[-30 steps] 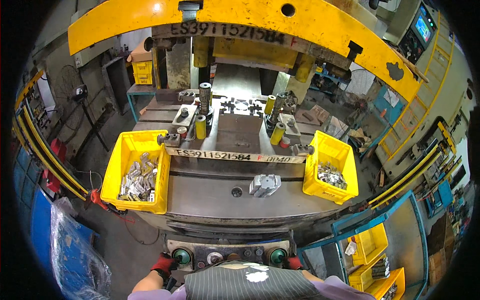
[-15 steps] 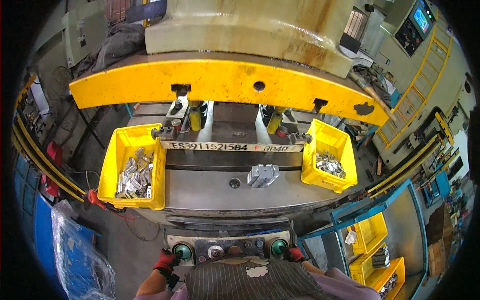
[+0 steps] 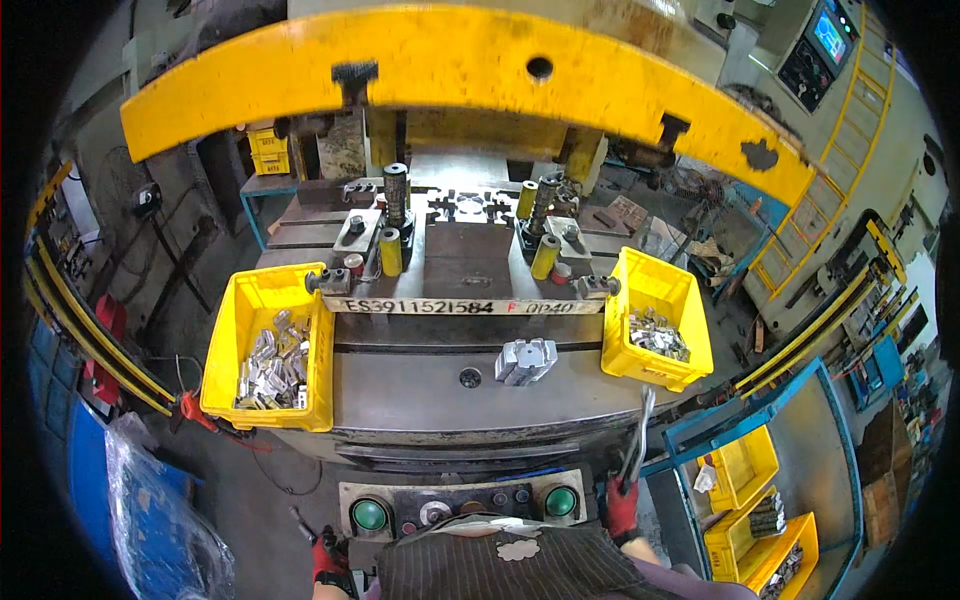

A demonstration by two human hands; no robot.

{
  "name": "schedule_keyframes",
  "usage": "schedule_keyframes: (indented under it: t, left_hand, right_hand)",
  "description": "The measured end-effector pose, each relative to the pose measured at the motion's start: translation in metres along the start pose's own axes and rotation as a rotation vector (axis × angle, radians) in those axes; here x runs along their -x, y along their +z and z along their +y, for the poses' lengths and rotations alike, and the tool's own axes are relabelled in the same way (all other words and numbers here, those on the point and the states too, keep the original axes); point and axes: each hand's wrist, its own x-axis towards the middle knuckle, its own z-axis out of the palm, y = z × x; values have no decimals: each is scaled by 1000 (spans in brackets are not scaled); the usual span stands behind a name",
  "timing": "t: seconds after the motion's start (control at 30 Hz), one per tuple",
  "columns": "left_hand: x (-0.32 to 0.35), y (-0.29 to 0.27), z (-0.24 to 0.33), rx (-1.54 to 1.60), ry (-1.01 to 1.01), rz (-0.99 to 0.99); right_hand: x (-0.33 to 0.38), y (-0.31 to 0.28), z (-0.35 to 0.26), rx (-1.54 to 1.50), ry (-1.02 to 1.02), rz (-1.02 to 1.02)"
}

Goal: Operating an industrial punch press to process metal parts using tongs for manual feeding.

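My right hand (image 3: 622, 508), in a red glove, is closed on long silver tongs (image 3: 640, 440), which point up past the right end of the control panel. My left hand (image 3: 330, 560), also red-gloved, is low beside the panel's left end. It is closed around a slim grey tool (image 3: 300, 523) whose exact kind I cannot make out. Two green palm buttons, the left one (image 3: 369, 514) and the right one (image 3: 560, 501), are untouched. A small stack of silver metal parts (image 3: 526, 362) stands on the press table (image 3: 420, 390). Behind it, the die (image 3: 468, 207) lies exposed between its guide posts.
Yellow bins of metal parts flank the table, one left (image 3: 322, 350) and one right (image 3: 655, 372). The yellow press ram (image 3: 450, 60) hangs above. A blue-framed rack (image 3: 840, 450) with yellow bins stands at right, and a plastic-wrapped blue object (image 3: 160, 510) at left.
The press ram has risen, uncovering the die and posts. Both hands have left the green buttons; the right now holds tongs up, and the left has dropped lower with a slim tool.
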Motion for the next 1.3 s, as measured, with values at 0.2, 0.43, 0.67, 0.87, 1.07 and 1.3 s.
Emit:
schedule_keyframes:
  t: [0.2, 0.43, 0.67, 0.87, 1.07, 1.3]
  left_hand:
    - [-62, -46, 35, 504, 326, 57]
    - [72, 43, 164, 85, 610, -89]
    - [117, 47, 185, -56, 773, 163]
    - [158, 161, 221, -183, 835, -406]
    - [181, 368, 282, -909, 1398, -720]
    - [115, 566, 312, -1186, 1448, -649]
  right_hand:
    - [-90, 83, -222, 307, -545, -366]
    - [-156, 176, -383, 692, -998, -174]
    - [-166, 250, -403, 968, -958, -255]
    - [-136, 189, -377, 452, -896, -241]
    - [-104, 102, -266, 6, -568, -277]
    - [-44, 5, -140, -432, -278, -148]
